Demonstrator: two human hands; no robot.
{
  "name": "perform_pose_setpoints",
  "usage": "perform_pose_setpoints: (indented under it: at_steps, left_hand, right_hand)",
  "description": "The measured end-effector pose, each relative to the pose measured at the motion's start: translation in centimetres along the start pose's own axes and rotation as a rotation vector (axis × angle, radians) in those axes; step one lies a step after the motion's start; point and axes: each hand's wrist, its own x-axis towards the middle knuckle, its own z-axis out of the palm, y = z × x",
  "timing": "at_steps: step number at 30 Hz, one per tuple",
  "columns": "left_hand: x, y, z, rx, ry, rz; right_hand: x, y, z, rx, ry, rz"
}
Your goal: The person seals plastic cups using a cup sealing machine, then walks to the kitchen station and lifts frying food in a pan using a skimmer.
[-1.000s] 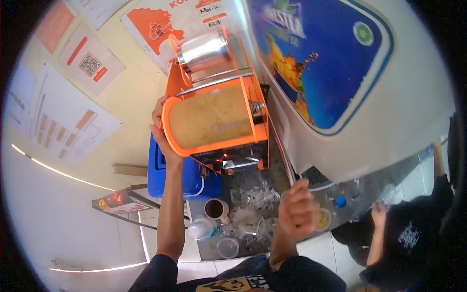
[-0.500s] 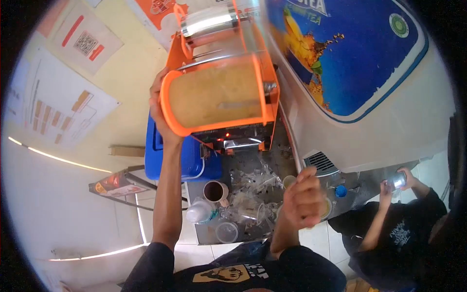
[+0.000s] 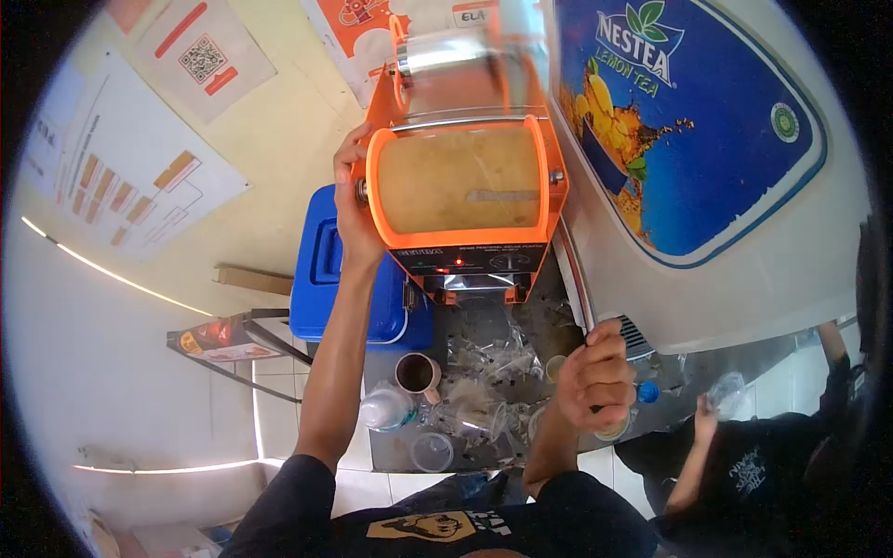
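An orange cup sealer (image 3: pixel 479 257) stands on the dark counter, with a wide roll of film (image 3: pixel 456 177) mounted on top and small red lights on its front panel. My left hand (image 3: pixel 358 205) grips its left side beside the orange roll flange, some fingers hidden behind it. Closed in a fist, my right hand (image 3: pixel 595 377) holds the lower end of the sealer's long metal lever (image 3: pixel 579 284). A shiny metal roller (image 3: pixel 446 51) at the sealer's back looks blurred.
A blue cooler box (image 3: pixel 339 270) stands left of the sealer. Near me are a mug (image 3: pixel 418 374), stacked plastic cups (image 3: pixel 386 407), a clear cup (image 3: pixel 432 452) and crumpled plastic (image 3: pixel 479 405). A large drink dispenser (image 3: pixel 726 307) is at right. Another person (image 3: pixel 744 465) there holds clear plastic.
The lever is now visible in my right fist, which has shifted slightly right. My view has moved, so the sealer appears further right and lower. My left hand stays at the sealer's side.
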Motion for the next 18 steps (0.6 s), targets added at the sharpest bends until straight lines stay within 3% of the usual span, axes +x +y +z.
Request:
perform_pose_setpoints:
  at_steps: [5,13,18]
  left_hand:
    - [-0.1,-0.2,-0.3,-0.066,-0.007,0.008]
    - [-0.6,0.0,0.1,-0.049,0.031,-0.009]
    - [-1.4,0.9,1.0,-0.025,0.053,0.002]
  right_hand:
    - [-2.5,1.5,-1.8,-0.012,0.080,-0.008]
    - [0.5,0.7,-0.5,-0.056,0.062,-0.005]
    - [2.9,0.5,-0.4,0.000,-0.130,-0.009]
